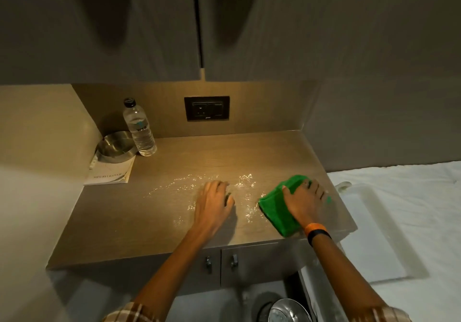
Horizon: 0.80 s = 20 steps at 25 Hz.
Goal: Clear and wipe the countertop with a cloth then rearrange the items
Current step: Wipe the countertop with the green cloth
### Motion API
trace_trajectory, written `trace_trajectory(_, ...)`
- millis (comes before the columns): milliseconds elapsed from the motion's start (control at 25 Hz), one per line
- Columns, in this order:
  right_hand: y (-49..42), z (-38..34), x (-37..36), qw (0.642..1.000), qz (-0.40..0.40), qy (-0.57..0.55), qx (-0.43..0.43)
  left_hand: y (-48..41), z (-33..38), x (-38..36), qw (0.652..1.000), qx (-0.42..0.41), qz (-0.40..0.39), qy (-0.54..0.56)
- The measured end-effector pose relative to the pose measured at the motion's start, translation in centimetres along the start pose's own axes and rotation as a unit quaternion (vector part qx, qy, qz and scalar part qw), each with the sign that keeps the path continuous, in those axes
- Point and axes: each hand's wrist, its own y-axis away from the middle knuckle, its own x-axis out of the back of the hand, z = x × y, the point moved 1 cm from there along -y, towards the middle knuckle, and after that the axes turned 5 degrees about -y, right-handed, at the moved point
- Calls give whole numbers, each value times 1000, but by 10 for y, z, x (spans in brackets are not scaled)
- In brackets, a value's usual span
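A brown wood-grain countertop (162, 222) carries a wet, glistening patch (199, 184) in its middle. My right hand (305, 203) presses flat on a green cloth (277, 212) near the counter's right edge, fingers spread over it. My left hand (214, 204) rests palm down on the wet patch, holding nothing. At the back left corner stand a clear water bottle (139, 129) with a black cap, a steel bowl (116, 145) and a white booklet (109, 172), with the bowl sitting on the booklet's far end.
A black wall socket (207, 108) sits on the backsplash under closed upper cabinets. Right of the counter lies a bed with a white sheet (411, 184) and a translucent tray (374, 232). Cabinet doors with handles (220, 263) are below; a steel plate (289, 311) is on the floor.
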Motion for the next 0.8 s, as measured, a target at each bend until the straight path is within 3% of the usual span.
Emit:
trace_trajectory(120,12,-18,-33,997,-21,10,-69,5,-69,16,996,2,20,-89)
trace_trajectory(280,-6,-30,-46,998,25,35,-38,8,-166,31,986,74,-3,-149)
trace_trajectory(400,-37,-41,-45,998,22,52,34,12,-208,34,983,114,0,-141)
trace_trajectory(600,-98,-79,-43,982,-44,92,161,8,-215,22,981,112,9,-156)
trace_trajectory(800,-107,-87,-44,909,-108,133,380,9,-221,17,981,116,6,-154)
